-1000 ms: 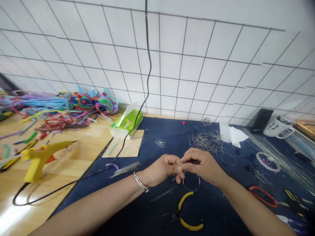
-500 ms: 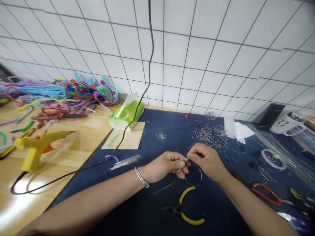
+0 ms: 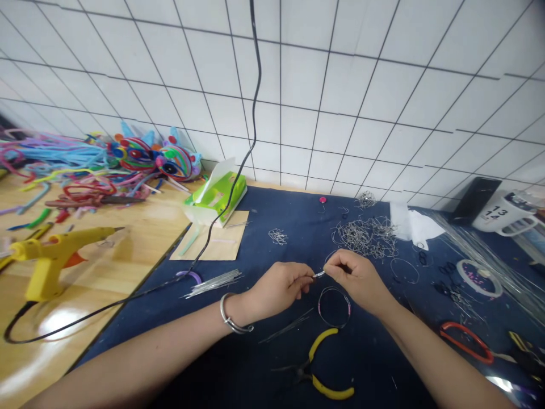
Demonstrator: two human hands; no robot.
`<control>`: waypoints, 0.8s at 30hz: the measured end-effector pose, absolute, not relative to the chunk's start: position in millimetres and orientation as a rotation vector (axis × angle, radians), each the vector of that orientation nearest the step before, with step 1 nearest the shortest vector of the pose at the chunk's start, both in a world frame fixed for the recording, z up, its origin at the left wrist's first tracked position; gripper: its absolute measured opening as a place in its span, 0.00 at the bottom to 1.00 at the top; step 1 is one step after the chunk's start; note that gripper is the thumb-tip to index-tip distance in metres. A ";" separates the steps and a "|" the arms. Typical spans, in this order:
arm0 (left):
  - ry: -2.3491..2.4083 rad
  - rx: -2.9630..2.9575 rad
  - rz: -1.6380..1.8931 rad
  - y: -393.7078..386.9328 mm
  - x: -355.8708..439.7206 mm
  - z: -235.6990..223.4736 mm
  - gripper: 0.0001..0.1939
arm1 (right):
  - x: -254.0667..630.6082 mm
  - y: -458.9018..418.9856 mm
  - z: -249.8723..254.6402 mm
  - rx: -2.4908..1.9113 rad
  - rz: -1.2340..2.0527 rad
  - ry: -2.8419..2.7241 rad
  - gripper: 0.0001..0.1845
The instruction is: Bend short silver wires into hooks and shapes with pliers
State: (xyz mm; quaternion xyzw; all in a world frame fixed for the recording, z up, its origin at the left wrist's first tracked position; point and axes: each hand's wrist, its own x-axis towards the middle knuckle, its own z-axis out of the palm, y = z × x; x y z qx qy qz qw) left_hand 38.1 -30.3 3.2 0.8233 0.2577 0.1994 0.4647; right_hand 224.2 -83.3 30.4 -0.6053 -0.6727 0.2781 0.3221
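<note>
So since the last frame the left hand (image 3: 276, 289) is turning over, showing more of its back, and the short silvery piece (image 3: 319, 274) is now showing between both sets of fingertips. Nearest, yellow-handled pliers (image 3: 313, 366) are lying spread on the dark blue cloth (image 3: 383, 352). Just farther on, a thin wire ring with pinkish bits (image 3: 334, 307) is sitting near the hands. Beyond that, the silvery piece is running roughly left to right, right end tipping slightly far. The left grip is pinching its left end, the right hand (image 3: 357, 281) is pinching the other, so neither's really nearer. It's looking slim, pale and shiny, too small to make out details. Farther off to the right, a tangle of bent wires (image 3: 364, 236) is lying there.
</note>
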 end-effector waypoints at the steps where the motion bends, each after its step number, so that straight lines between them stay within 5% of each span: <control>1: 0.637 2.105 0.517 -29.3 37.3 2.5 0.11 | 225.2 -82.5 29.7 -1.597 0.762 -1.791 0.07; 4: 0.669 2.352 0.526 -25.6 35.4 0.1 0.12 | 225.8 -81.9 25.6 -1.605 0.696 -1.947 0.07; 13: 0.667 2.558 0.398 -23.5 33.5 -3.3 0.14 | 214.5 -90.1 11.2 -1.436 -0.190 -2.568 0.10; 24: 0.668 1.783 0.584 -23.0 35.6 7.1 0.12 | 220.5 -86.8 7.9 -1.500 0.098 -2.247 0.13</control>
